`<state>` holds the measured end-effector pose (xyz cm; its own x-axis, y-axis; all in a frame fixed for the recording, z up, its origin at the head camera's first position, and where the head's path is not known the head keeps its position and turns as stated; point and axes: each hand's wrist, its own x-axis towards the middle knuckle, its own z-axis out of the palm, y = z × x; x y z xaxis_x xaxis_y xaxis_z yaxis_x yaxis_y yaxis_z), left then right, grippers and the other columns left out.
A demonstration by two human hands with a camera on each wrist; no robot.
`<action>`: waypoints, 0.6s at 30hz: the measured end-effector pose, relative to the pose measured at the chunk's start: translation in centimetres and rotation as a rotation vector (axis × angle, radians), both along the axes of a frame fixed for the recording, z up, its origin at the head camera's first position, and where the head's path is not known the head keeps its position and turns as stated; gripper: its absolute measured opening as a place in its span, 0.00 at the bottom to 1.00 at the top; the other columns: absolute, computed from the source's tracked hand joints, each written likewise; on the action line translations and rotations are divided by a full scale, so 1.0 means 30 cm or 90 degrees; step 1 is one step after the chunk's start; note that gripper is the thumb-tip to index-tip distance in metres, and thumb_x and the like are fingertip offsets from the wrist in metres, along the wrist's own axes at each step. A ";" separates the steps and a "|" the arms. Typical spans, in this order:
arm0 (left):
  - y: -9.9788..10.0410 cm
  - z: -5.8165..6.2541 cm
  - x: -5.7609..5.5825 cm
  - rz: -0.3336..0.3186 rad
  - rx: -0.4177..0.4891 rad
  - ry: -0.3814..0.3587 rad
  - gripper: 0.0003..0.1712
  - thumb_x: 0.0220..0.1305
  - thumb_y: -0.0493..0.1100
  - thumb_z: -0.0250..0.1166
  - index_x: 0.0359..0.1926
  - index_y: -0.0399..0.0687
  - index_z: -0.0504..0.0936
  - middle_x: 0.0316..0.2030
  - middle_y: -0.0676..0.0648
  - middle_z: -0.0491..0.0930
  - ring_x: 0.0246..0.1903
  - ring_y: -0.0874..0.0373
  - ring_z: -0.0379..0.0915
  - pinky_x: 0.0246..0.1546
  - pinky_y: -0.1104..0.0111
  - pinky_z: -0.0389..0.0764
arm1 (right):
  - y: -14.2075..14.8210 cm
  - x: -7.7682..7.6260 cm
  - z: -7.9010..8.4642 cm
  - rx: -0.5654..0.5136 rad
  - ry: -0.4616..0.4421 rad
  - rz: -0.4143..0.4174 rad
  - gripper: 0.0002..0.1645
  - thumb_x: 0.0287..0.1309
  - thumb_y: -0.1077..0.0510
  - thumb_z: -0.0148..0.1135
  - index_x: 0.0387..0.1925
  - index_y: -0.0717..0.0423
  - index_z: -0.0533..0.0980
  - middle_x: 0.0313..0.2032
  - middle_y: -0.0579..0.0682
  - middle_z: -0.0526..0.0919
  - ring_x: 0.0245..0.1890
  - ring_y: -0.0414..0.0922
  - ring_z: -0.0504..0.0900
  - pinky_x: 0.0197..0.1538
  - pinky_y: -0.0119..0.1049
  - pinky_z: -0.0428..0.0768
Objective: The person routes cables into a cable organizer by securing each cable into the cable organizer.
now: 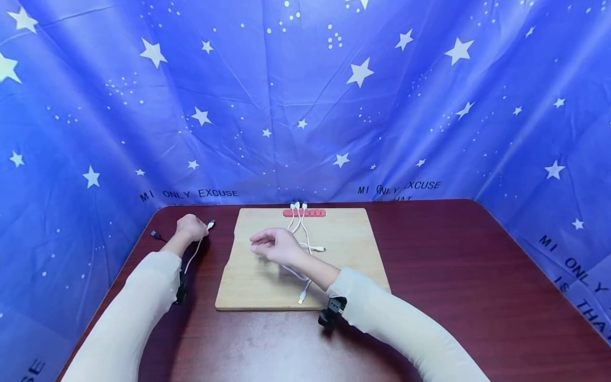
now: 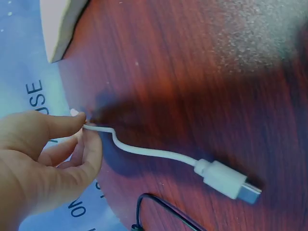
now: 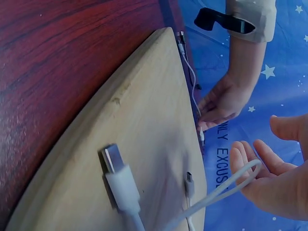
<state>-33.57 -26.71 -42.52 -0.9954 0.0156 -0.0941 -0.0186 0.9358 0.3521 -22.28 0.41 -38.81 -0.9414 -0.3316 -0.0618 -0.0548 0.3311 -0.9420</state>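
White cable (image 2: 154,152) pinched by L fingers (image 2: 92,156), blk cable (image 1: 155,234) nr; R fingers (image 1: 264,234) loose, above wood board (image 1: 353,249).

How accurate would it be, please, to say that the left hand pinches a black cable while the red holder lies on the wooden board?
Only the colour is wrong: the left wrist view shows the left hand pinching a white cable. The rest stands.

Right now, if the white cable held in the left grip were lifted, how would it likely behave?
The white cable would probably flop rather than stay straight, since it kinks and curves beyond the left grip. It looks light, being so thin. Its loose metal-tipped plug, thicker than the rest, would likely swing or dip.
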 end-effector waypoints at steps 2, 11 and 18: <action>0.014 0.022 0.025 0.013 0.053 -0.018 0.11 0.53 0.43 0.64 0.30 0.40 0.87 0.26 0.45 0.86 0.30 0.52 0.79 0.35 0.69 0.78 | -0.005 -0.004 -0.006 0.001 -0.008 -0.002 0.19 0.56 0.59 0.67 0.50 0.59 0.80 0.42 0.51 0.87 0.35 0.36 0.81 0.42 0.26 0.81; 0.116 0.091 0.085 0.057 0.366 -0.119 0.14 0.62 0.30 0.56 0.46 0.22 0.77 0.30 0.45 0.85 0.24 0.66 0.76 0.28 0.77 0.82 | -0.007 -0.019 -0.017 0.020 0.030 -0.012 0.18 0.56 0.58 0.67 0.49 0.59 0.80 0.42 0.52 0.87 0.39 0.40 0.84 0.44 0.27 0.82; 0.199 0.132 0.107 0.024 0.442 -0.135 0.16 0.63 0.32 0.59 0.49 0.22 0.75 0.31 0.46 0.85 0.27 0.66 0.78 0.34 0.75 0.85 | -0.014 -0.020 -0.009 0.035 0.035 -0.023 0.17 0.56 0.58 0.67 0.48 0.57 0.81 0.43 0.52 0.87 0.40 0.42 0.85 0.43 0.27 0.82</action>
<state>-30.36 -20.74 -38.56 -0.9579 0.1074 -0.2663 -0.1805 0.4958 0.8494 -22.87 -0.02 -39.08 -0.9550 -0.2954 -0.0264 -0.0937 0.3849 -0.9182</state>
